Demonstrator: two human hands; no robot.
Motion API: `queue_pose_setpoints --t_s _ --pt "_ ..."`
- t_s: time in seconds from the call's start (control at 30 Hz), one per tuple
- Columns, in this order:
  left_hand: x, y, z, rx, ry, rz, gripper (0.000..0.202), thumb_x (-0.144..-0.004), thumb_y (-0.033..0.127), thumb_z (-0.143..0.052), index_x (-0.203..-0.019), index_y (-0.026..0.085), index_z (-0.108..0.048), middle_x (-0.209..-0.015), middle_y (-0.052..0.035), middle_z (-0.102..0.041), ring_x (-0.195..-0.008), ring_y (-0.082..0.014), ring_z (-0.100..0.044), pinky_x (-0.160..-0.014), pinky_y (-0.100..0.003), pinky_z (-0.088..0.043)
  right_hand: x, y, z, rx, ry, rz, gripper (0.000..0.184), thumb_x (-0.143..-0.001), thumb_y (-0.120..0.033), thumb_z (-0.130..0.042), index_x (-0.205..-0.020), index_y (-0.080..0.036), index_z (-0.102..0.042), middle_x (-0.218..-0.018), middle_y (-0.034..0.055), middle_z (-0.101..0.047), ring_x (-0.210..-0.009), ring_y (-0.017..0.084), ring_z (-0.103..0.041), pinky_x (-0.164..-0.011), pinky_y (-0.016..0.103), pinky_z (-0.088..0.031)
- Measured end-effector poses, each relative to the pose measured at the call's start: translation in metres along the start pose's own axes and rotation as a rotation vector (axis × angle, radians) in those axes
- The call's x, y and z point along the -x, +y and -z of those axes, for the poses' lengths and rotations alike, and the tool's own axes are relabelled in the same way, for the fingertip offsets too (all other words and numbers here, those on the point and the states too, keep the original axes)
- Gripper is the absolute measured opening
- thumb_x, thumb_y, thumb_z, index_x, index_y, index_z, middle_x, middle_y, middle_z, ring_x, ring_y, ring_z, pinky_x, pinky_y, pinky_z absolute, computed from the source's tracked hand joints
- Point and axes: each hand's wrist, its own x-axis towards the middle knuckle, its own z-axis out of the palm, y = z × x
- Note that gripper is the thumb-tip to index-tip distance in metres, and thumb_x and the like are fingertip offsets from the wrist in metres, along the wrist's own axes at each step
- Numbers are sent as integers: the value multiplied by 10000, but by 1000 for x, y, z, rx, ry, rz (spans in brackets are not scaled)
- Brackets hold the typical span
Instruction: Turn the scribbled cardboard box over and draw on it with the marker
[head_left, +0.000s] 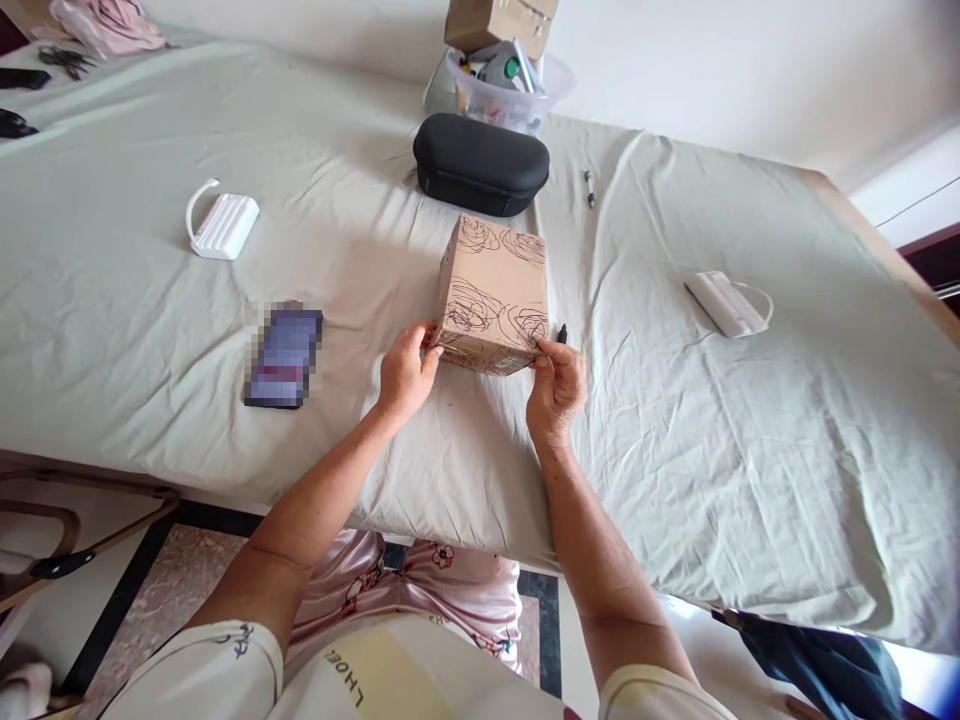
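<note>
A brown cardboard box (495,290) with black scribbled swirls on its top sits on the pale green sheet near the front edge. My left hand (405,372) grips the box's near left corner with curled fingers. My right hand (556,388) pinches the near right corner, and a black marker (561,333) sticks up from it beside the box.
A phone (283,356) lies left of the box. A black zip case (480,163) sits behind it, with a clear tub of supplies (506,95) beyond. White power banks lie at left (222,224) and right (726,301). A pen (589,188) lies near the case.
</note>
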Motion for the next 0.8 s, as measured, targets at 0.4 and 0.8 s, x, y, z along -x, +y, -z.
queue_pose_setpoints --t_s 0.4,0.8 --pt "-7 22 21 -120 403 -450 233 -1109 344 -538 -1183 230 -726 -1120 -76 -787 -1075 -205 -718 -1001 -395 -571 10 -7 -7 -91 -170 -318 208 -966 -416 -611 -1107 -270 -572 -925 -22 -656 -710 109 -671 -614 247 -560" --pt "-6 30 20 -193 311 -714 312 -1096 196 -483 -1332 213 -686 -1340 -87 -773 -1332 -222 -678 -1146 -416 -565 7 -25 -2 301 -498 -261 196 -920 -373 -599 -1020 -224 -678 -788 -4 -710 -641 136 -591 -645 287 -487"
